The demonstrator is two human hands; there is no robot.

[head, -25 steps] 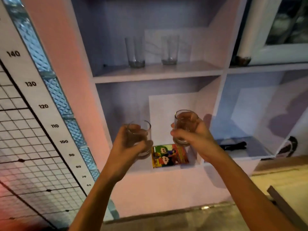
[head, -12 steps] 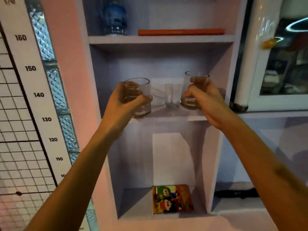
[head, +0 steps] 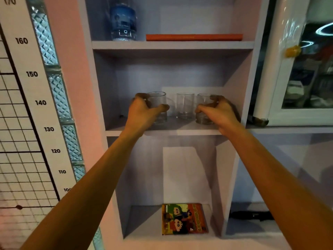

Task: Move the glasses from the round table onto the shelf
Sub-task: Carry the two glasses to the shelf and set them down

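Observation:
Both my arms reach into the middle compartment of the pale shelf [head: 182, 132]. My left hand [head: 144, 110] is wrapped around a clear tumbler [head: 158, 105] whose base rests on the shelf board at the left. My right hand [head: 216, 110] grips a second clear tumbler [head: 204, 112], also down on the board at the right. Between them, further back, a third clear glass [head: 185, 105] stands on its own. The glass seen earlier at the back left is hidden behind my left hand.
The compartment above holds a blue-labelled water bottle [head: 123, 20] and a flat orange book [head: 194, 37]. A colourful comic book [head: 184, 218] lies in the compartment below. A white glass-door cabinet [head: 297, 69] stands at right, a height chart [head: 36, 87] on the left wall.
Both hands rose from chest height to the middle compartment, then moved inward and down until the two tumblers rest on the shelf board. The camera tilted upward.

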